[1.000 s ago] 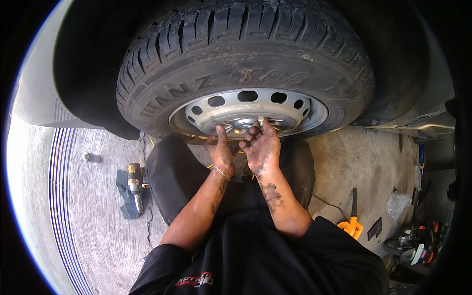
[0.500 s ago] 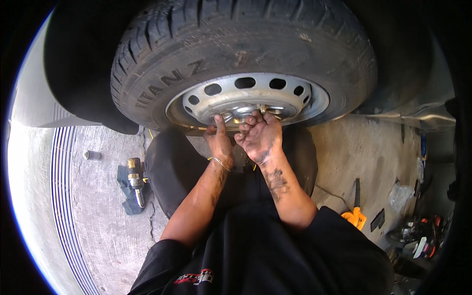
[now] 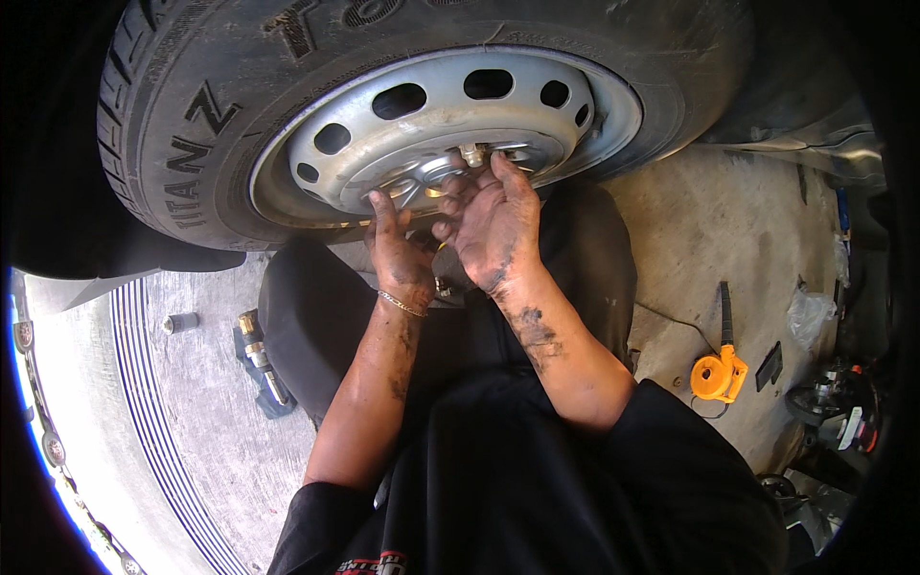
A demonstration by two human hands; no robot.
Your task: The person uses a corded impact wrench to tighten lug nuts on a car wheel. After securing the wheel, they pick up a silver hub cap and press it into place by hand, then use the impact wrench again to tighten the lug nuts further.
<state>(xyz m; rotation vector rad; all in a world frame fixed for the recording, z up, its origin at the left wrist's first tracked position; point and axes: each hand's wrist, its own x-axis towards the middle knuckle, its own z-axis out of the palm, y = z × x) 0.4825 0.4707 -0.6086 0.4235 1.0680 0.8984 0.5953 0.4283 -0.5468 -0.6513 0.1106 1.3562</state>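
A steel wheel [image 3: 316, 182] with a black tyre [image 3: 244, 125] stands upright in front of me, under a vehicle's bodywork. A brass-coloured lug nut [image 3: 471, 153] sits at its hub [image 3: 412, 187]. My right hand [image 3: 494, 225] is palm up just below that nut, its thumb stretched out beside the nut and its fingers loosely curled apart from the thumb. To the left, my left hand [image 3: 401, 259], also palm up, has its thumb raised at the wheel's lower part. Its other fingers are partly hidden, and no object shows in it.
Left on the concrete lie a power tool [image 3: 259, 355] on a dark cloth and a small metal cylinder [image 3: 179, 323]. On the right are a yellow blower [image 3: 721, 369], a flat black piece [image 3: 770, 367], a clear plastic bag [image 3: 811, 316] and dark tools [image 3: 843, 407].
My view has shifted, so the wheel looks larger and farther left. My right fingers, earlier bunched at the nut, are now lower and more spread, leaving the nut in plain sight.
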